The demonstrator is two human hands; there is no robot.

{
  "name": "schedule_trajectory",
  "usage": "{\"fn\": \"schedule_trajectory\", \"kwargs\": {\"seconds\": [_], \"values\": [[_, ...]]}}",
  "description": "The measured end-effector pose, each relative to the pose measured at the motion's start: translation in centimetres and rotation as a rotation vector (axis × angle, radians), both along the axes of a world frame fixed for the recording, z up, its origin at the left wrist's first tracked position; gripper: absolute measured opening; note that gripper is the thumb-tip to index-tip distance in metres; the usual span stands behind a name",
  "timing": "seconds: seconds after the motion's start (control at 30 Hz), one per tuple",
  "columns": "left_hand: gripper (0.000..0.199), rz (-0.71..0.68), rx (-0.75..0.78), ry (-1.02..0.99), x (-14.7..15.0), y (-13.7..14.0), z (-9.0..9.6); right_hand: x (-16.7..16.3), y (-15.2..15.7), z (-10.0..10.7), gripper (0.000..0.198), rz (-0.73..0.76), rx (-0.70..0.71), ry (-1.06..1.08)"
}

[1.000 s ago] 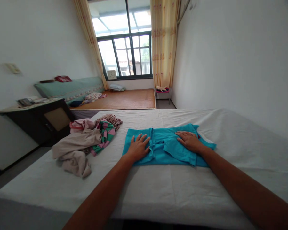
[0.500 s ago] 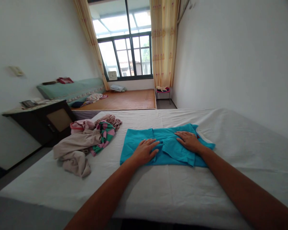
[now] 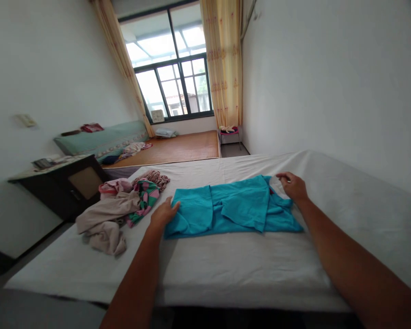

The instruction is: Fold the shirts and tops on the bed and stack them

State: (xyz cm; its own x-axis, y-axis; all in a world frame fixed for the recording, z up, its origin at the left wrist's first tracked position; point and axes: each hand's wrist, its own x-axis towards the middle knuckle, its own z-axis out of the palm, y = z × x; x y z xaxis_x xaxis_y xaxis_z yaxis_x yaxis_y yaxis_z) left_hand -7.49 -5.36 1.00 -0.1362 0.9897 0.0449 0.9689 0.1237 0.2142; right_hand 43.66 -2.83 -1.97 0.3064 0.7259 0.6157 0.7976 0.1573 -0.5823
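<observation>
A turquoise shirt (image 3: 239, 205) lies folded in a long strip across the white-sheeted bed (image 3: 246, 269), its pale neck opening at the right end. At the shirt's left end, my left hand (image 3: 164, 212) touches the edge, thumb and fingers apart. By the neck opening, the fingers of my right hand (image 3: 293, 186) are bent together in a pinch at the collar's far edge; exactly how much cloth is between them is hard to see.
To the left lies a loose heap of beige, pink and green-patterned clothes (image 3: 109, 210). A dark cabinet (image 3: 61, 183) stands beyond it. Farther back are a bed with a brown mat (image 3: 185, 145), a small pink stool (image 3: 230, 132) and a curtained window. A white wall (image 3: 345, 91) rises on the right.
My hands have left the middle of the shirt and moved apart, the left to its left edge, the right to the collar. The cloth lies flatter. The view has tilted slightly.
</observation>
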Motion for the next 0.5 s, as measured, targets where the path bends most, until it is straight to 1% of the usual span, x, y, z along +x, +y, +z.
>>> {"fn": "schedule_trajectory", "kwargs": {"seconds": [0.07,0.13,0.2,0.27,0.33,0.4,0.43,0.47,0.5], "values": [[0.066,-0.023,-0.038,-0.042,0.1,0.1,0.1,0.3,-0.1,0.0,0.03,-0.032,-0.013,0.041],[0.067,-0.067,-0.012,-0.137,0.4,-0.1,0.2,0.2,-0.2,0.1,0.03,-0.024,-0.019,0.027],[0.072,-0.155,0.021,-0.314,0.7,-0.5,0.5,-0.1,-0.2,0.1,0.03,0.01,-0.02,-0.009],[0.079,-0.226,0.013,-0.519,0.9,-1.1,1.1,-0.4,-0.3,0.0,0.031,0.051,-0.029,-0.041],[0.081,-0.23,-0.018,-0.665,0.8,-1.7,2.1,-0.5,-0.3,-0.1,0.031,0.08,-0.052,-0.047],[0.078,-0.207,-0.006,-0.702,0.2,-2.2,3.6,-0.5,-0.4,-0.1,0.031,0.092,-0.072,-0.04],[0.074,-0.19,0.027,-0.677,-0.2,-2.4,4.4,-0.4,-0.5,0.0,0.031,0.091,-0.078,-0.038],[0.071,-0.157,0.076,-0.622,-0.8,-2.5,5.4,-0.4,-0.6,0.0,0.031,0.088,-0.082,-0.04],[0.066,-0.108,0.126,-0.522,-1.5,-2.6,6.3,-0.4,-0.7,0.1,0.031,0.085,-0.084,-0.041]]}}
